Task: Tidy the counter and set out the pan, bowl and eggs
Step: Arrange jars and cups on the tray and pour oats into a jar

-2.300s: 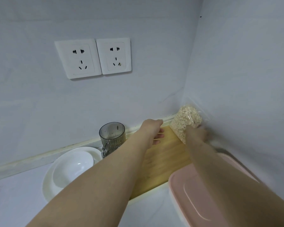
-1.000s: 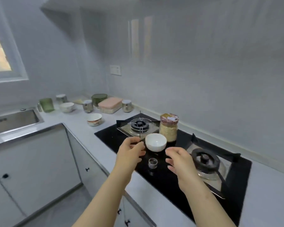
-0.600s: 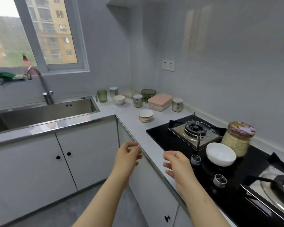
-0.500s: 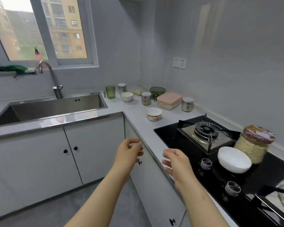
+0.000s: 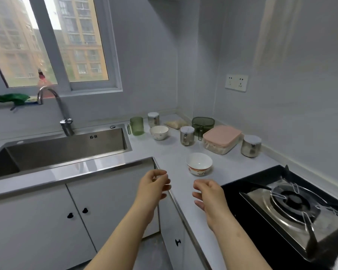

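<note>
A white bowl with a red-patterned base (image 5: 199, 164) stands on the grey counter (image 5: 170, 151) just beyond my hands. A second patterned bowl (image 5: 159, 132) sits further back. My left hand (image 5: 154, 184) hovers over the counter's front edge, fingers loosely curled, holding nothing. My right hand (image 5: 208, 192) hovers beside the black gas hob (image 5: 289, 203), also loosely curled around nothing. No pan or eggs are in sight.
At the back corner stand a green mug (image 5: 136, 126), three steel jars (image 5: 187, 135), a bag of oats (image 5: 175, 124), a dark green container (image 5: 203, 123) and a pink-lidded box (image 5: 221, 139). The sink (image 5: 66, 151) and tap (image 5: 65, 121) lie left, white cupboards below.
My view has swung left from the hob toward the sink corner, so the white bowl and oat jar on the hob left the frame. Both hands stay raised, holding nothing.
</note>
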Motion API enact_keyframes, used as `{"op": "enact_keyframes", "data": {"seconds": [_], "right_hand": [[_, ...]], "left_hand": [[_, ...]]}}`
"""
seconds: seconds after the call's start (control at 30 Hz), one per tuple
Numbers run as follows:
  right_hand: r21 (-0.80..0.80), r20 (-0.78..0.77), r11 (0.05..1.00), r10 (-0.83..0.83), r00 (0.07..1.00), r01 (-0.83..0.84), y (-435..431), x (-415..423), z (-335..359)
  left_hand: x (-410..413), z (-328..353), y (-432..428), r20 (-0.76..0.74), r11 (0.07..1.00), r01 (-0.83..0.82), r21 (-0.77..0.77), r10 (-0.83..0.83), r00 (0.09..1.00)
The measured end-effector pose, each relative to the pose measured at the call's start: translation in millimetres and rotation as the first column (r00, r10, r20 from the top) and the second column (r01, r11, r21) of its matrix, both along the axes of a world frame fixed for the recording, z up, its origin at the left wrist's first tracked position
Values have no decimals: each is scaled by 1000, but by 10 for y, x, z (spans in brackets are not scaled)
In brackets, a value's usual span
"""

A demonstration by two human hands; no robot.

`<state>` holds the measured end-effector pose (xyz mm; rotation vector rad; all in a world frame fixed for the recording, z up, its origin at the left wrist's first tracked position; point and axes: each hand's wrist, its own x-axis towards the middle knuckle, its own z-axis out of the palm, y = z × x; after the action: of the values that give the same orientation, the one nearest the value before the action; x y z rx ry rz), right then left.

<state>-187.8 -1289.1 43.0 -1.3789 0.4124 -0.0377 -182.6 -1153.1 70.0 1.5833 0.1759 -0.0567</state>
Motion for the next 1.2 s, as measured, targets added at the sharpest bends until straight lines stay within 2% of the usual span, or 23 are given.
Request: {"op": "enact_keyframes", "data": {"seconds": [0.23,0.47,0.87,0.97,1.1,1.2], "right_hand": [[4,-49,1000,14,999,-13,36,956,-129],[-6,-81,994,-107,991,107,54,1923,-254],[-12,-190,971,-239,952,241,841,3785,-346],[60,-250,938,-318,914,342,939,4001,-493],[235,-372,815,-428,824,530,1116,4126,-767],[207,-396,790,-473,787,578,1162,4146,-911]], "left_hand": [[971,-79,95,-25,999,-20,-37,19,1000],[2059,-354,237,-82,997,36,-68,-41,996],[4261,-518,991,-195,983,185,-2,-182,964],[4630,-635,1075,-244,974,225,33,-211,947],[5046,-835,1148,-311,940,318,121,-269,912],[5290,-943,1110,-345,957,277,90,-231,910]]}}
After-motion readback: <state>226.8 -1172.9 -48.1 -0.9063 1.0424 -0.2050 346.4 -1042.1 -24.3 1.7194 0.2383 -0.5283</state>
